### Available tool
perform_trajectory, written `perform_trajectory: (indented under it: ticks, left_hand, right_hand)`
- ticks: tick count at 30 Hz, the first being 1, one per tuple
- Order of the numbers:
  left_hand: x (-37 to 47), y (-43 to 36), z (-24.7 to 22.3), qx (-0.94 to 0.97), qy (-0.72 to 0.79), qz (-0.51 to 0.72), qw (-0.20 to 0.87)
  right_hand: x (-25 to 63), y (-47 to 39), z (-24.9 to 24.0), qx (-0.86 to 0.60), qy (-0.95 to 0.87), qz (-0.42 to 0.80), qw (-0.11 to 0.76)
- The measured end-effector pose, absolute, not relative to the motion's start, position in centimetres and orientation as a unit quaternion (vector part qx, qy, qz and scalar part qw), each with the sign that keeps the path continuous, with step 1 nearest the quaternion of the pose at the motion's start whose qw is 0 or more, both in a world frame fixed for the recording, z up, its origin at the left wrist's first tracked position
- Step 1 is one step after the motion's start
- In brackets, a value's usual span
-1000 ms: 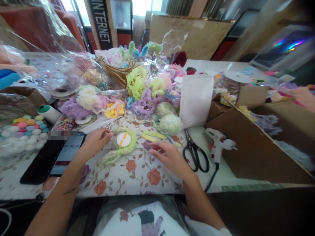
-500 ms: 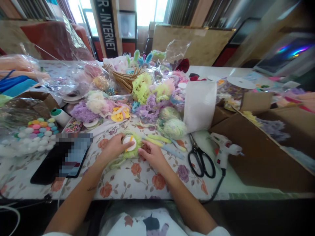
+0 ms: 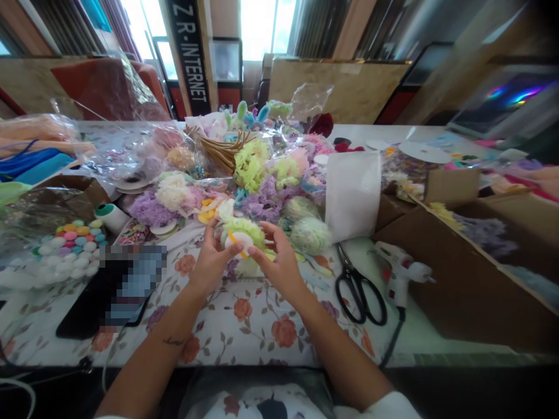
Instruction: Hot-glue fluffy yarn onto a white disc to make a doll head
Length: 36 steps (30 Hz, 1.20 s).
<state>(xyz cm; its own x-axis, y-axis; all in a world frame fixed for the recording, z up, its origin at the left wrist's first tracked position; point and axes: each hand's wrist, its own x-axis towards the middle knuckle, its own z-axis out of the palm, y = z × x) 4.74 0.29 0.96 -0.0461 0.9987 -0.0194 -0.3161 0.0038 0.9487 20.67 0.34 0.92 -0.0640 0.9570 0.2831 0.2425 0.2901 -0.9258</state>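
Both hands hold a fluffy pale-green yarn piece [image 3: 244, 228] with a round white disc [image 3: 243, 243] on its near face, crossed by a yellow-orange strip. My left hand [image 3: 215, 256] grips its left side, thumb on the disc. On the other side, my right hand [image 3: 276, 256] has its thumb at the disc's edge and its fingers curled behind the fluff. Pale yellow and blue fuzzy strips [image 3: 321, 267] lie on the flowered cloth [image 3: 236, 331] just right of my right hand. What the hidden fingertips touch behind the piece cannot be seen.
Black-handled scissors [image 3: 358, 291] and a white glue gun [image 3: 399, 273] lie at the right, beside a cardboard box [image 3: 454, 291]. Two phones [image 3: 111, 291] rest at the left near pompoms [image 3: 72, 244]. Colourful yarn bundles [image 3: 266, 198] pile up behind the hands.
Both hands have lifted the green piece from the cloth and tilted its disc. My right hand has moved from beside the fluff to grip it. The strip now slants the other way.
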Motion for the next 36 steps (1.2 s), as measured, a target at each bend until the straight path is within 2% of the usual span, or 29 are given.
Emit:
perform_trajectory:
  ticks: [6, 12, 17, 20, 25, 36]
  left_hand:
    - [6.0, -0.4, -0.9, 0.412, 0.400, 0.577, 0.581]
    - [5.9, -0.7, -1.6, 0.438, 0.429, 0.566, 0.551]
    - [4.4, -1.0, -1.5, 0.505, 0.372, 0.468, 0.622]
    - [3.9, -1.1, -1.3, 0.540, 0.378, 0.438, 0.611]
    - [4.6, -1.3, -1.9, 0.493, 0.394, 0.491, 0.600]
    - [5.4, -1.3, -2.4, 0.415, 0.440, 0.516, 0.607]
  right_hand:
    - [20.5, 1.1, -0.8, -0.469, -0.587, 0.433, 0.498]
    - [20.2, 0.9, -1.6, -0.522, -0.557, 0.387, 0.516]
    - [21.3, 1.3, -1.7, -0.528, -0.564, 0.388, 0.502]
    - [21.7, 1.5, -1.5, -0.503, -0.609, 0.383, 0.478]
    - [21.9, 1.3, -1.2, -0.481, -0.632, 0.389, 0.468]
    - [22.8, 0.7, -1.4, -0.502, -0.568, 0.397, 0.517]
